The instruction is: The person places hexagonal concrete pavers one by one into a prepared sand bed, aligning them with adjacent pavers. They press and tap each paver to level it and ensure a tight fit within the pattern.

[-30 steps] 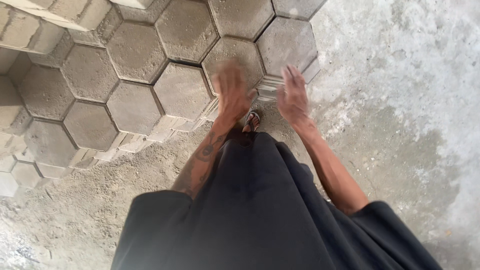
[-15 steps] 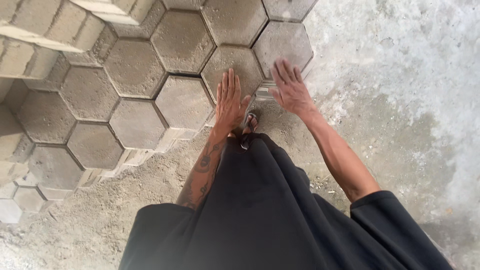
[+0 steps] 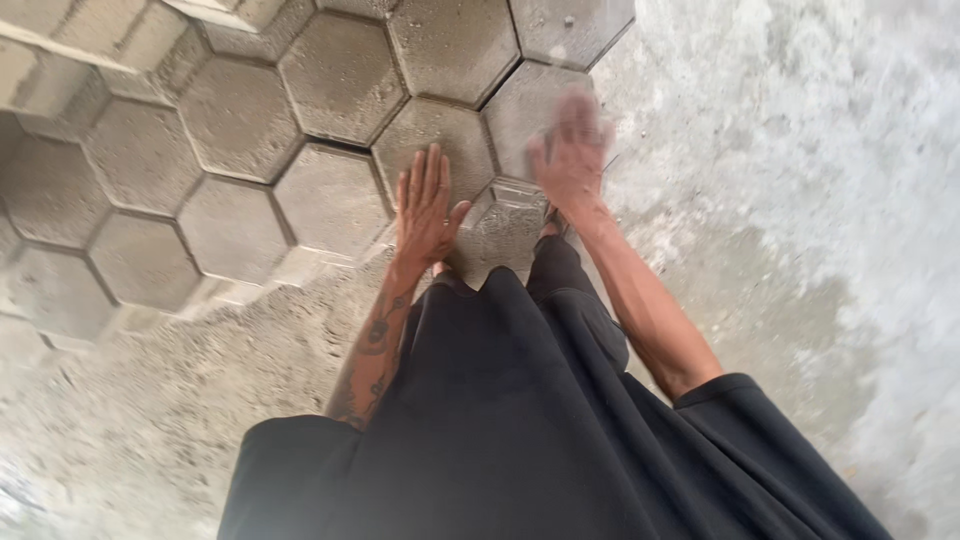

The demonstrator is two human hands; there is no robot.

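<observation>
Grey hexagonal concrete paving blocks lie fitted together on the ground. My left hand (image 3: 426, 208) rests flat, fingers spread, on the front edge of one paver (image 3: 437, 150). My right hand (image 3: 569, 152) is blurred, open-palmed, on or just over the neighbouring paver (image 3: 530, 105) at the row's right end. A gap with a small partly sunk block (image 3: 507, 222) sits between my hands. Neither hand holds anything.
More laid pavers (image 3: 230, 115) spread to the left and far side. Loose sandy bedding (image 3: 200, 400) lies in front of them. A rough concrete surface (image 3: 800, 150) runs along the right. My black clothing (image 3: 520, 420) fills the lower middle.
The view shifted, so the pavers sit lower and more to the right. My left hand slid to the paver's near edge; my right hand moved farther out and is blurred.
</observation>
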